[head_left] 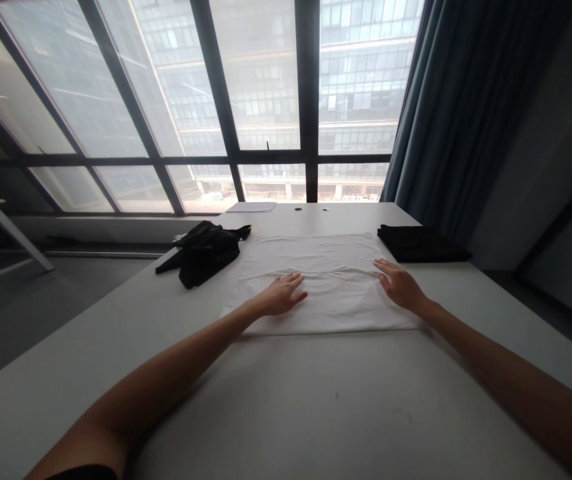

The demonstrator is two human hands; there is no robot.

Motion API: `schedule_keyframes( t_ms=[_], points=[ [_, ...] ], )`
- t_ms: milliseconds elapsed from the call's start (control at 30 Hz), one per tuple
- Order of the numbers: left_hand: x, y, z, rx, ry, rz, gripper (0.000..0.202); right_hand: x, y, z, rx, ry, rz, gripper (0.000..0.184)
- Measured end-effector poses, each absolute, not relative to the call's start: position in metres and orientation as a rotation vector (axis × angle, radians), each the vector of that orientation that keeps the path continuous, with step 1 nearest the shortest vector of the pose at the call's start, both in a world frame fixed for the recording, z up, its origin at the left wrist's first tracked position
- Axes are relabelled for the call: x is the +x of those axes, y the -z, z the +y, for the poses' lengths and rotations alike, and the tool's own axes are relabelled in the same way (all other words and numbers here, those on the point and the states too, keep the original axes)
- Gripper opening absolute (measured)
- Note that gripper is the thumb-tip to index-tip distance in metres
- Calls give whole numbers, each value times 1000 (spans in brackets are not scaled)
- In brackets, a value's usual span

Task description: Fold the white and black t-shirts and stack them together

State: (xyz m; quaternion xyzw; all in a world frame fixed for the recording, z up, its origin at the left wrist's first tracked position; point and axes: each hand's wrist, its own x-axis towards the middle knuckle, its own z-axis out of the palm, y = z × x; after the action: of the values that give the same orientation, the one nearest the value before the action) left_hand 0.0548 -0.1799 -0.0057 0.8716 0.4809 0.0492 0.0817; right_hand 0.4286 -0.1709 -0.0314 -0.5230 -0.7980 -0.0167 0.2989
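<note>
A white cloth [336, 300], perhaps a garment, lies spread flat on the white table [326, 393], with a few wrinkles running across its middle. On its left part rests my left hand [281, 295], palm down with the fingers stretched out. My right hand [400, 283] lies at the cloth's right edge, fingers extended and thumb apart. Neither hand grips anything. The cloth's near edge runs nearly straight between my forearms.
Left of the cloth is a crumpled black fabric item [209, 250] by the table's edge. A folded black cloth [421, 243] lies at the right. Papers [252, 207] sit at the far end, before the windows. A blue curtain [436, 120] hangs at the right.
</note>
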Motion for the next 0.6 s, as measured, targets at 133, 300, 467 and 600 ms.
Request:
schedule_keyframes(
  t_ms=[133,300,467,600],
  points=[
    [133,2,-168,2668,-165,1224,66,413,39,-186,-1323,-39,-2366,58],
    [198,25,-160,2715,-216,1096,66,407,50,-196,-1365,-201,-2534,61],
    [208,48,-166,2746,-304,1182,68,413,51,-189,-1473,-199,-2512,59],
    [206,50,-167,2762,-318,1197,69,413,52,-178,-1602,-114,-2446,58]
  ],
)
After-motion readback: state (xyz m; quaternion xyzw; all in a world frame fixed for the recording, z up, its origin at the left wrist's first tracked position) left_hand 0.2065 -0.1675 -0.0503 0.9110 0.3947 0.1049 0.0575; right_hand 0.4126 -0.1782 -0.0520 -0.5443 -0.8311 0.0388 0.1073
